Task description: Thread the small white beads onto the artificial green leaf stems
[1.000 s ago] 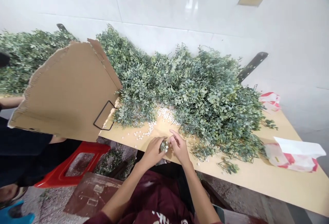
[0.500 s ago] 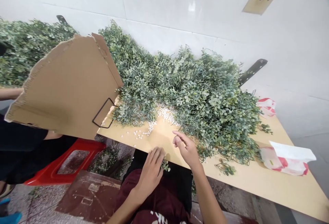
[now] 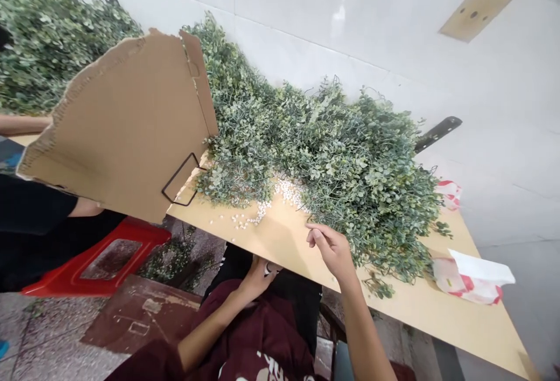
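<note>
The right hand (image 3: 333, 251) is hovering over the board (image 3: 280, 241), fingers half open and loosely curled — holding nothing I can see — just beside the heap of foliage (image 3: 341, 159). The left hand (image 3: 260, 280) is sitting lower, partly behind the board's near edge and above the lap, its fingers bunched narrow; a white speck is showing by them, but I cannot tell whether they are holding anything. White beads (image 3: 286, 189) are lying scattered on the board along the foot of the heap, up and away from both hands. A cardboard sheet (image 3: 118, 127) is standing up at the board's left end — a red-and-white bag (image 3: 470, 280) is lying at the right.
</note>
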The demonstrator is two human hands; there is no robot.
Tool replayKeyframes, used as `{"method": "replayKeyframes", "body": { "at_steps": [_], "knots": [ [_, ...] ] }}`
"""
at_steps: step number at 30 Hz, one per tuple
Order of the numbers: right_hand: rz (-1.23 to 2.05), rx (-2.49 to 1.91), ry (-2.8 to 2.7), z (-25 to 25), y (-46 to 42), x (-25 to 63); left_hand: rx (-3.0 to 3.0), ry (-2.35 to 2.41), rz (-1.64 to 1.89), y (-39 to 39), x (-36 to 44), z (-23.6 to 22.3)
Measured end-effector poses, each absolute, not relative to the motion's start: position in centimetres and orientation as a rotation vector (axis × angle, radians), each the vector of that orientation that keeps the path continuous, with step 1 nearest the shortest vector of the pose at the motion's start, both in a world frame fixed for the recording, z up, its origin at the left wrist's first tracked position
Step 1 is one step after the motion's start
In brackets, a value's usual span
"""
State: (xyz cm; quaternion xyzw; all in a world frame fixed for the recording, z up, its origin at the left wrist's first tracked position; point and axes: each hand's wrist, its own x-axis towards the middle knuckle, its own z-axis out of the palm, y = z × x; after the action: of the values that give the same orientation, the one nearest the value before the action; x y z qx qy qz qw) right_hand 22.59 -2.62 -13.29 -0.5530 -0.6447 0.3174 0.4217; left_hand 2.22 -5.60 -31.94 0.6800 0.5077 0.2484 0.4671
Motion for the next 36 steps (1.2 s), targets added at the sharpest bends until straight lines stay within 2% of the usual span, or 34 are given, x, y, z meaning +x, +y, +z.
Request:
{"method": "replayKeyframes", "body": {
  "at_steps": [6, 12, 15, 20, 27, 32, 36],
  "knots": [
    [0.527, -1.483, -1.633, -10.2, 0.5, 22.8, 1.777, 1.125, 0.685, -4.7, 2.6, -31.0],
    [-0.009, -1.753, -1.840, -6.0, 6.7, 24.5, 1.791, 1.031, 0.482, -8.6, 0.9, -31.4],
    [-0.149, -2.016, -1.997, -5.5, 9.9, 25.6, 1.793, 1.036, 0.379, -10.0, 0.1, -31.5],
    [-0.227, -2.194, -2.087, -3.6, 13.2, 27.2, 1.787, 1.062, 0.374, -10.1, -0.8, -30.4],
    [-0.320, -1.915, -2.103, 2.0, 14.4, 29.6, 1.744, 1.083, 0.419, -9.1, -1.3, -28.7],
    [-0.379, -2.207, -2.315, 0.7, 14.9, 30.2, 1.793, 0.986, 0.411, -8.5, -0.1, -26.9],
    [-0.238, -2.487, -2.349, -0.4, 14.9, 31.4, 1.781, 0.948, 0.455, -8.6, 0.1, -25.7]
  ]
}}
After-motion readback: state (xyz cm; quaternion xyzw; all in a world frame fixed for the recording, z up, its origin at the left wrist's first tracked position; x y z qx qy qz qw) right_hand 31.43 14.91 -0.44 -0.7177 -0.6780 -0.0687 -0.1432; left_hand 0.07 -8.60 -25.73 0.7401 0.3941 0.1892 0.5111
